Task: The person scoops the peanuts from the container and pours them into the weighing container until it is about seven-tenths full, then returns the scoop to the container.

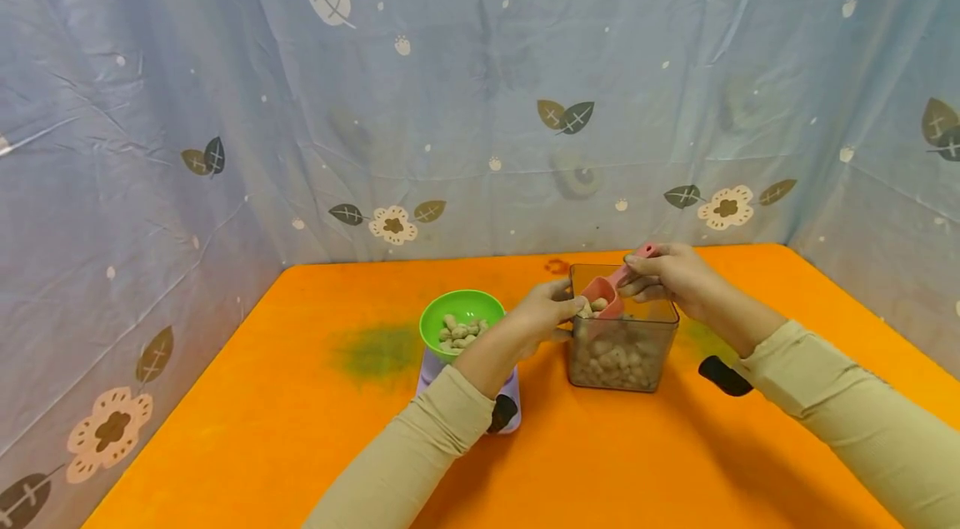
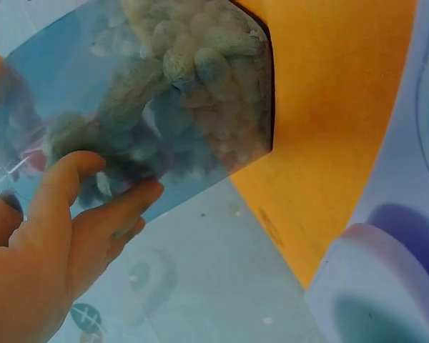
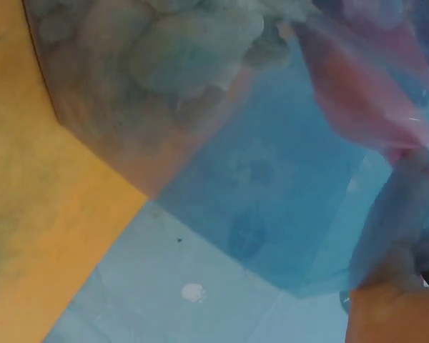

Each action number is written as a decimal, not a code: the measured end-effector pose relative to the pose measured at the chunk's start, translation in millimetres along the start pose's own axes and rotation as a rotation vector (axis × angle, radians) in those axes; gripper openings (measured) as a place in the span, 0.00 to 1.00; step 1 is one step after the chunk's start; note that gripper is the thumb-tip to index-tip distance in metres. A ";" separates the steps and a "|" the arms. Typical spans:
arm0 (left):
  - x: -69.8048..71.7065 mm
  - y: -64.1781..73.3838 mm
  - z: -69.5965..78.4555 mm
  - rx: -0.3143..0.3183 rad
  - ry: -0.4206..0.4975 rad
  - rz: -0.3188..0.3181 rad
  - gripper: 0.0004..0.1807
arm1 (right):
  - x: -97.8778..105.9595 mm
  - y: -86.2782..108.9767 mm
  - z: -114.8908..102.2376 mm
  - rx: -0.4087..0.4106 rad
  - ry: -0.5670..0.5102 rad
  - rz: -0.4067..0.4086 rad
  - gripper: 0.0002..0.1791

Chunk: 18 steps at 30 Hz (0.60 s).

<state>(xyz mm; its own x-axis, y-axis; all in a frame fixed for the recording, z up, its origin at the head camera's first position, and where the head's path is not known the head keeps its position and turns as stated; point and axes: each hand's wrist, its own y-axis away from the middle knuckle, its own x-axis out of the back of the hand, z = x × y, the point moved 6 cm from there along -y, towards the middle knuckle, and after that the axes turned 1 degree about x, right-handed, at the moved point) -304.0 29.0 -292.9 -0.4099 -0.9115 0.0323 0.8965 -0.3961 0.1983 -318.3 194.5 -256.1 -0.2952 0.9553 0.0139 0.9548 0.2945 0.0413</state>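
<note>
My right hand (image 1: 671,279) grips the handle of a pink scoop (image 1: 606,296), which is tilted down into a see-through plastic container (image 1: 618,358). Several peanuts in shell (image 1: 599,305) sit in the scoop's bowl, and more fill the container's lower part. At the container's left wall, my left hand (image 1: 542,314) holds on near the rim, thumb at the top edge and fingers along the outside. The left wrist view shows those fingers (image 2: 125,207) against the clear wall. Through the wall in the right wrist view, the scoop (image 3: 365,100) looks blurred.
Left of the container, a green bowl (image 1: 450,308) with peanuts stands on a purple kitchen scale (image 1: 512,391), partly behind my left forearm. A black object (image 1: 724,376) lies right of the container on the orange table (image 1: 300,429). A patterned curtain (image 1: 480,96) encloses the table.
</note>
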 end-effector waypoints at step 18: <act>-0.2 3.5 0.4 0.004 -0.021 -0.007 0.30 | 26.4 11.0 11.9 0.008 -0.475 -0.001 0.19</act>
<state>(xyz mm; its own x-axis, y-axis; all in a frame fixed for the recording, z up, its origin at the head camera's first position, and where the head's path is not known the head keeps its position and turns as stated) -300.9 27.8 -291.8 -0.4198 -0.9062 0.0509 0.8928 -0.4023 0.2026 -315.2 223.3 -267.1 -0.2487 0.8607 -0.4443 0.9554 0.2934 0.0336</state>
